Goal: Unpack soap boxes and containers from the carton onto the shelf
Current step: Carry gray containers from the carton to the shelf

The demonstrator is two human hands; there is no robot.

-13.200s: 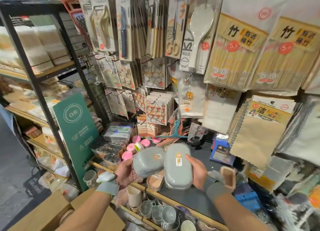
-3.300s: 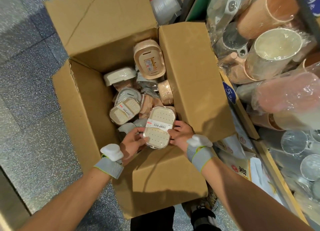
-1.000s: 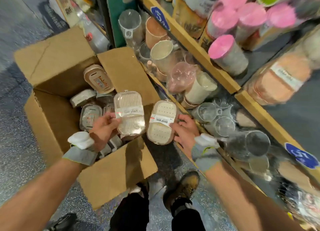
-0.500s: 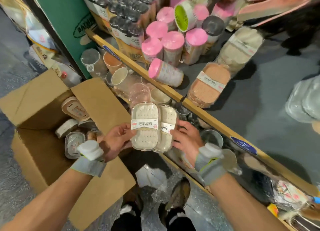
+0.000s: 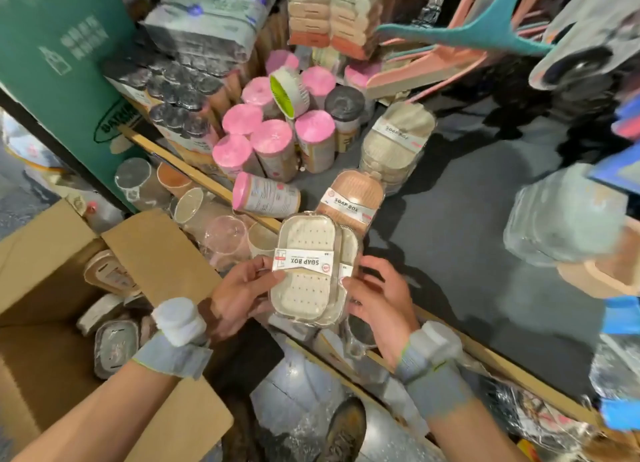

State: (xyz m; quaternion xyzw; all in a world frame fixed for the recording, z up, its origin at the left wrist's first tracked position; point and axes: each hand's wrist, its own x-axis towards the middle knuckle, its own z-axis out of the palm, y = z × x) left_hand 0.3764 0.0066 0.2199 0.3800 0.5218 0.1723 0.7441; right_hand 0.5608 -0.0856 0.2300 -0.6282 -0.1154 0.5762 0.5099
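I hold two cream soap boxes (image 5: 306, 267) stacked face to face over the front edge of the dark shelf (image 5: 460, 253). My left hand (image 5: 239, 295) grips the front box by its left side, thumb on the paper band. My right hand (image 5: 377, 295) holds the right side of the pair, where the rear box (image 5: 348, 253) peeks out. On the shelf just beyond lie a tan soap box stack (image 5: 353, 201) and a cream soap box stack (image 5: 398, 146). The open carton (image 5: 162, 250) stands on the floor at lower left with several wrapped soap boxes (image 5: 116, 343) inside.
Pink-lidded jars (image 5: 273, 142) stand at the shelf's back left, one lying on its side (image 5: 266, 196). Grey containers (image 5: 564, 215) sit at the right. Wrapped cups (image 5: 194, 205) fill the lower shelf behind a wooden rail (image 5: 485, 357). A green sign (image 5: 65, 45) stands at left.
Both hands have lifted the two soap boxes from the carton and brought them together, then raised them toward the shelf. The view has tilted up from the carton to the shelf.
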